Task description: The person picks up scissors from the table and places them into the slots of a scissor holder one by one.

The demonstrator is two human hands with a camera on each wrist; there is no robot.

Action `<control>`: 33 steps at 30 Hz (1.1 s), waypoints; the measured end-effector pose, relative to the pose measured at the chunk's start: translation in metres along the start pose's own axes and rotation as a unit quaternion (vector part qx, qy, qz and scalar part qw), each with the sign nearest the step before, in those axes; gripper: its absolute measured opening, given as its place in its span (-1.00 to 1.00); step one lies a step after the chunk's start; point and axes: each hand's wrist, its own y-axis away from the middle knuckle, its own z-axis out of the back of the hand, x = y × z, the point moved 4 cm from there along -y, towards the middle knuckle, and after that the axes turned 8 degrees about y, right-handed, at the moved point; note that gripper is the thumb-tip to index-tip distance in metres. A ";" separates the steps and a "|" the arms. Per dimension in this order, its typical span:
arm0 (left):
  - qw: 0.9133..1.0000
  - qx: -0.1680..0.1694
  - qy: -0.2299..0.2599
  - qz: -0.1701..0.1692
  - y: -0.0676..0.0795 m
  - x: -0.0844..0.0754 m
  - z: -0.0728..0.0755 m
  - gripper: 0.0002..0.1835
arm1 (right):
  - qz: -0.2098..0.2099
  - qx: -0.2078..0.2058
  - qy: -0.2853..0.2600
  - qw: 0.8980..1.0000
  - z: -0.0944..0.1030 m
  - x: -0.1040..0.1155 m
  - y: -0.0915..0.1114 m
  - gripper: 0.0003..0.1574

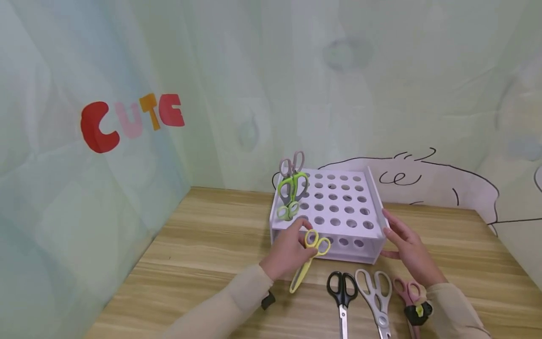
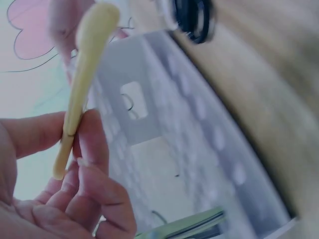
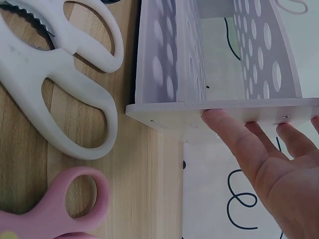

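Observation:
In the head view my left hand (image 1: 288, 252) pinches a pair of yellow scissors (image 1: 301, 273) below the handle loops, blades pointing down, in front of a white rack (image 1: 326, 202) with rows of round holes. The left wrist view has the yellow scissors (image 2: 89, 59) between thumb and fingers. My right hand (image 1: 412, 256) rests its fingertips against the rack's right side panel, also seen in the right wrist view as the panel (image 3: 199, 115). Upright in the rack's left column stand grey-pink scissors (image 1: 286, 167), bright green and grey scissors (image 1: 293, 180) and light green scissors (image 1: 289, 211).
On the wooden table (image 1: 190, 254), before the rack, lie black scissors (image 1: 341, 297), light grey kitchen scissors (image 1: 377, 301) and pink scissors (image 1: 407, 293) with a black and yellow part, close to my right sleeve. Fabric walls (image 1: 254, 94) enclose the table behind and at the sides.

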 end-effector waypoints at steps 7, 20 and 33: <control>0.999 -0.028 0.023 -0.013 -0.013 -0.020 0.014 -0.54 | -0.001 0.004 -0.002 1.000 -0.001 -0.003 0.000 -0.20; 0.997 -0.058 0.039 -0.042 -0.031 -0.041 0.030 -0.53 | -0.005 0.002 -0.007 1.000 -0.002 -0.003 0.001 -0.19; 0.987 -0.140 -0.012 -0.082 -0.044 -0.062 0.039 -0.49 | -0.001 0.001 -0.006 1.000 -0.002 -0.001 0.000 -0.20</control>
